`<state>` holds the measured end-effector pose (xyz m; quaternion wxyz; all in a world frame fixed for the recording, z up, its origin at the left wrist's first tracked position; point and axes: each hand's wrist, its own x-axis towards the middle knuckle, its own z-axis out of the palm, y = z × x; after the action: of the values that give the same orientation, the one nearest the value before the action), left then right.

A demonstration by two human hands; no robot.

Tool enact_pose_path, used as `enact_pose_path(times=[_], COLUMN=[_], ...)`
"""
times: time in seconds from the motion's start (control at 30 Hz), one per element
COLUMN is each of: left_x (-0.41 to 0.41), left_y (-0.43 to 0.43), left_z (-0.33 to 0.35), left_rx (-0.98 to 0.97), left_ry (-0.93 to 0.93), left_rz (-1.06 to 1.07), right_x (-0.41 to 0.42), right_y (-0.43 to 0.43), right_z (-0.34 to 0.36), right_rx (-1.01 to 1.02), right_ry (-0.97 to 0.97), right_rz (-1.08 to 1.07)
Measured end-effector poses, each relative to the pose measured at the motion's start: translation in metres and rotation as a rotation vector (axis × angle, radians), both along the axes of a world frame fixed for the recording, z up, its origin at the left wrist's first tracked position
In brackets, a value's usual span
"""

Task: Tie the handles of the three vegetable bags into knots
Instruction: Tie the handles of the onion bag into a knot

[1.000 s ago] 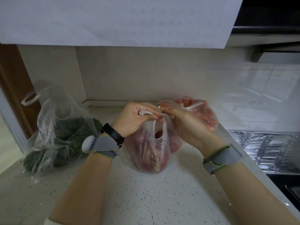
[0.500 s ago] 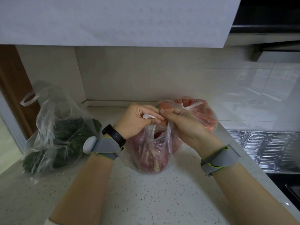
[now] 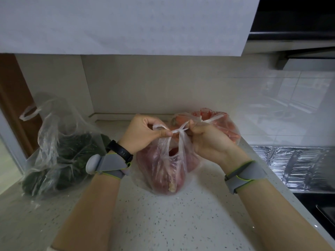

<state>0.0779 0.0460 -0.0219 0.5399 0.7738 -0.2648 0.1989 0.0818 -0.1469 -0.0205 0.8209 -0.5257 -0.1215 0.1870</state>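
A clear bag of reddish vegetables (image 3: pixel 163 171) stands on the speckled counter (image 3: pixel 163 220) in the middle. Its two handles (image 3: pixel 178 130) cross in a tight twist above it. My left hand (image 3: pixel 145 132) pinches one handle end on the left. My right hand (image 3: pixel 208 140) grips the other end on the right. Behind my right hand sits a bag of orange-red carrots (image 3: pixel 224 125) with its top knotted. At the left lies a bag of dark green leaves (image 3: pixel 59 154), its handles loose and upright.
A wall cupboard (image 3: pixel 126 24) hangs overhead. A foil-covered hob area (image 3: pixel 297 165) lies to the right, past the counter edge. A brown door frame (image 3: pixel 12 98) stands at the far left.
My hands have pulled apart sideways, drawing the two handles of the middle bag into a tight crossing between them.
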Motion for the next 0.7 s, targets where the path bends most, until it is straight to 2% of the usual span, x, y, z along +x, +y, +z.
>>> enact_pose_path(times=[0.1, 0.2, 0.37, 0.47, 0.7], left_x=[-0.001, -0.001, -0.006, -0.009, -0.009], left_y=[0.005, 0.004, -0.004, -0.009, -0.007], left_z=[0.002, 0.003, 0.008, 0.010, 0.015], left_rx=[-0.033, -0.105, -0.490, -0.578, -0.557], left_ry=[0.045, 0.149, 0.443, 0.559, 0.598], left_rz=[0.044, -0.030, -0.311, -0.415, -0.297], right_x=[0.000, -0.001, -0.001, -0.002, -0.006], right_y=[-0.003, -0.003, -0.006, -0.008, -0.013], right_z=[0.002, 0.005, 0.005, 0.007, 0.018], right_rx=[-0.060, -0.077, -0.376, -0.461, -0.101], right_ry=[-0.019, -0.030, -0.204, -0.229, -0.079], right_rz=[0.058, 0.063, 0.010, -0.006, -0.065])
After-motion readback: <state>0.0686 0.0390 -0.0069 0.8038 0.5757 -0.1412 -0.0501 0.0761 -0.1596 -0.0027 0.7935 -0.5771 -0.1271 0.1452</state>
